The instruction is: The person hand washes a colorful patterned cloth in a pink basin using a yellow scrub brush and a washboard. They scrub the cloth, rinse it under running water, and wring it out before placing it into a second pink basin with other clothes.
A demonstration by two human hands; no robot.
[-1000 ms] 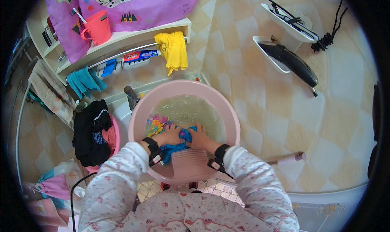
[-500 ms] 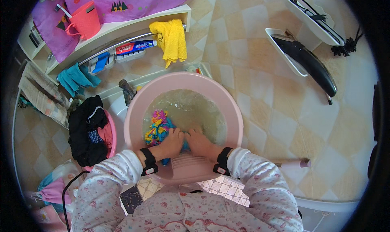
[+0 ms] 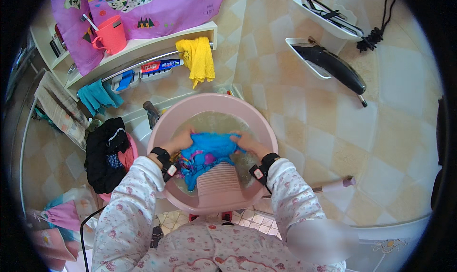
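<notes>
A pink plastic basin (image 3: 157, 129) holds cloudy water (image 3: 216, 118), with a ridged washboard (image 3: 220, 184) built into its near side. Stretched between my two hands is a wet blue garment (image 3: 213, 146) with pink, purple and yellow patches, draped partly over the washboard's top. My left hand (image 3: 182, 139) grips its left end, fingers closed on the cloth. At the other end my right hand (image 3: 246, 141) pinches the fabric. The garment's lower left part hangs beside the washboard into the water.
Left of the basin, a pink tub (image 3: 132, 146) holds black clothes (image 3: 104, 157). A tap (image 3: 151, 114) stands at the basin's left rim. Behind are a white shelf (image 3: 143, 48) with a red mug (image 3: 112, 35) and a hanging yellow cloth (image 3: 197, 57). A black hair dryer (image 3: 333, 67) sits in a wall holder.
My hands have moved apart and farther from me. The blue garment, bunched and mostly under my hands before, is now lifted and spread between them, leaving more of the washboard in sight.
</notes>
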